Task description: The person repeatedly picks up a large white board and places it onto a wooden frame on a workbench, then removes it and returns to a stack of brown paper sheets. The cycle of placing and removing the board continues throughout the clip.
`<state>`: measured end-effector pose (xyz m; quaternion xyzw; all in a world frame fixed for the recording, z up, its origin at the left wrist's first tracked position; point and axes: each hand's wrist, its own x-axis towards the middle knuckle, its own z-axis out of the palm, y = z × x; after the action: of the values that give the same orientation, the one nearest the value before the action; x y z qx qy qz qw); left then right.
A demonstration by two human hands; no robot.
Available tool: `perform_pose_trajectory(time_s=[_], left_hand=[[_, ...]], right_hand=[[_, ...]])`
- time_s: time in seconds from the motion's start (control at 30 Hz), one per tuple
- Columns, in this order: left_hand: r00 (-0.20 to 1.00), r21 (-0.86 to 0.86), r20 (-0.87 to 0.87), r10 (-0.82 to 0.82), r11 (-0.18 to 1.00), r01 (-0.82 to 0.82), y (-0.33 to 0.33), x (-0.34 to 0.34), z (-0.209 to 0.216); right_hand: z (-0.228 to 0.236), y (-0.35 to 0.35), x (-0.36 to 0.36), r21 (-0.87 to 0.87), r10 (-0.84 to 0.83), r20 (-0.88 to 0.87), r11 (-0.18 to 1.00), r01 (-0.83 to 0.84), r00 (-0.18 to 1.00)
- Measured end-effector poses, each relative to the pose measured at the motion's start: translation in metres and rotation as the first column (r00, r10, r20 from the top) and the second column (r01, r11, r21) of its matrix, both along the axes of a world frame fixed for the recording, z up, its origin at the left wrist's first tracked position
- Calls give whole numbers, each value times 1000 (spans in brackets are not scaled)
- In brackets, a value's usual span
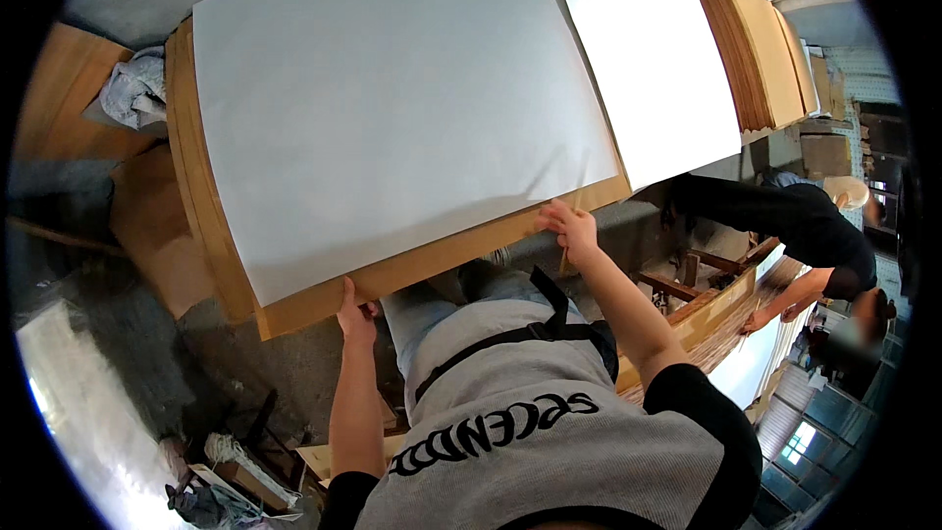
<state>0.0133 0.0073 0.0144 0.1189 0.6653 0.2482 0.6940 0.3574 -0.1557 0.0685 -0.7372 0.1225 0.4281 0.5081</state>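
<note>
A large white sheet (392, 118) lies in front of me on a stack of brown boards (471, 240), whose near edge shows as a strip below it. My left hand (355, 314) grips that brown edge near its left corner, thumb on top and the other fingers curled below. Near the right end of the same edge, my right hand (569, 228) holds a thin, light wooden stick (564, 260) roughly upright. Its outer fingers are partly spread. The stick casts a faint shadow on the white sheet.
A second white sheet (657, 59) lies to the right, with a brown board stack (751, 49) beyond. A co-worker (814, 236) bends over a layered stack (706, 363) at right. A crumpled plastic bag (135, 88) sits far left; a cardboard piece (162, 236) leans below it.
</note>
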Motion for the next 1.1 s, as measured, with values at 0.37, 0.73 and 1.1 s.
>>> perform_pose_trajectory(time_s=[0.37,0.73,1.1], left_hand=[[993,-58,97,67,996,-62,0,-18,0],[929,74,141,341,933,-353,-16,-56,-1],[875,52,256,411,898,-437,-5,-80,-23]], right_hand=[[-29,16,39,56,-220,3,974,219,976],[-24,-56,62,104,-29,133,994,15,991],[-24,-77,78,68,55,142,996,-65,988]])
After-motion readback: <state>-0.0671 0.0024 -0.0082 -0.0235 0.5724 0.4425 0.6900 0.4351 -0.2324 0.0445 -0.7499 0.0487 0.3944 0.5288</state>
